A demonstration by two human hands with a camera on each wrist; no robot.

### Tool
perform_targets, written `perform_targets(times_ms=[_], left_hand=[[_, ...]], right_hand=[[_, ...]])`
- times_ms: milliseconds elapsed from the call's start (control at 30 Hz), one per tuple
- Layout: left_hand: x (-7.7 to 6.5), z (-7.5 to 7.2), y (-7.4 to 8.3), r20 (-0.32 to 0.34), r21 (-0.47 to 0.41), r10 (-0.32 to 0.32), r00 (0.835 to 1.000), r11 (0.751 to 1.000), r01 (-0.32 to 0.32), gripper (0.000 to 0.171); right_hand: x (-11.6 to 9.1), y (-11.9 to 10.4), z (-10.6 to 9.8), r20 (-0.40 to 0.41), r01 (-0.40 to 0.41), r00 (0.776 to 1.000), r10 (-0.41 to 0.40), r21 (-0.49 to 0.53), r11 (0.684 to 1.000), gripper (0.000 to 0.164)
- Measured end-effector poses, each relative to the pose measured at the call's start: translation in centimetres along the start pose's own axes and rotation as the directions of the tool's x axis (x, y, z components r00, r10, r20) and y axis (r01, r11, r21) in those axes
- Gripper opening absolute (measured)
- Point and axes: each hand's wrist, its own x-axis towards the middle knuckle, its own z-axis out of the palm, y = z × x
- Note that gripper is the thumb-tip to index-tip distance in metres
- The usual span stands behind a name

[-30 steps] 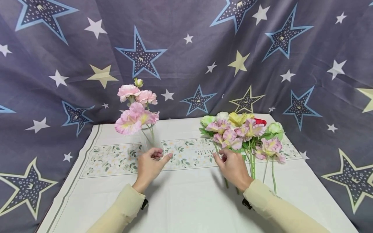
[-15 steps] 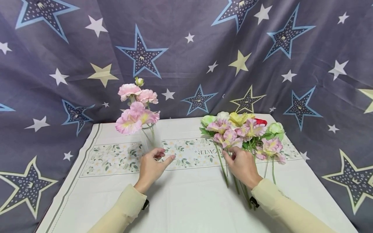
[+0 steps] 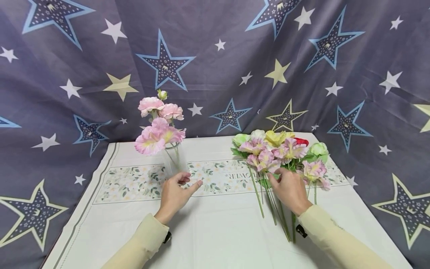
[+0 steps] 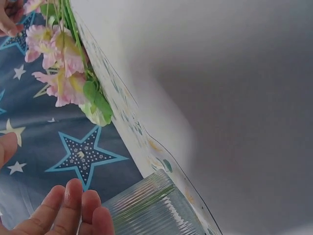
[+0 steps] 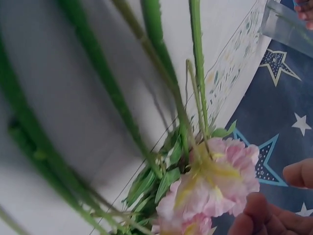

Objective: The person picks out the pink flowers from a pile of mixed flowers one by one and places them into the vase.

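Here, a clear vase (image 3: 176, 162) holds pink flowers (image 3: 151, 140), left hand (image 3: 175, 195) and right hand (image 3: 291, 190) loosely spread.

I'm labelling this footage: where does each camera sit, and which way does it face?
Head: on the head, facing forward and down over the table; left hand, right hand and sleeves show.
Left wrist: worn there, facing past the vase; parts of both hands.
Right wrist: worn there, facing loose flowers; both hands, partly.
Both wrist views share vase and loose flowers.

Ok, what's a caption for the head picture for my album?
Pink flowers in a clear vase, left hand near it, right hand by colourful loose flowers.
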Motion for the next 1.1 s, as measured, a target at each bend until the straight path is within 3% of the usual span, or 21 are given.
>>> perform_targets(times_ms=[367, 667, 767, 900, 1100], left_hand=[[-0.1, -0.1, -0.2, 0.007, 0.007, -0.012, 1.000, 1.000, 0.012, 0.045], [-0.1, -0.2, -0.3, 0.023, 0.004, -0.021, 1.000, 1.000, 0.021, 0.047], [-0.2, -0.2, -0.4, 0.020, 0.006, -0.017, 1.000, 1.000, 0.017, 0.048], [-0.2, -0.2, -0.5, 0.017, 0.012, -0.010, 1.000, 1.000, 0.009, 0.049], [-0.4, -0.3, -0.5, 0.024, 0.015, -0.020, 1.000, 1.000, 0.020, 0.049]], right_hand=[[0.3, 2.0, -1.2, 0.055, -0.078, 0.995, 0.082, -0.074, 0.994, 0.042], [0.3, 3.9, -1.7, 0.113, -0.127, 0.983, 0.143, -0.133, 0.983, 0.038], [0.2, 4.4, -1.6, 0.093, -0.124, 0.986, 0.141, -0.163, 0.979, 0.033], [0.0, 4.9, -1.4, 0.074, -0.115, 0.989, 0.131, -0.189, 0.975, 0.042], [-0.3, 5.4, -1.2, 0.112, -0.122, 0.982, 0.149, -0.221, 0.968, 0.045]])
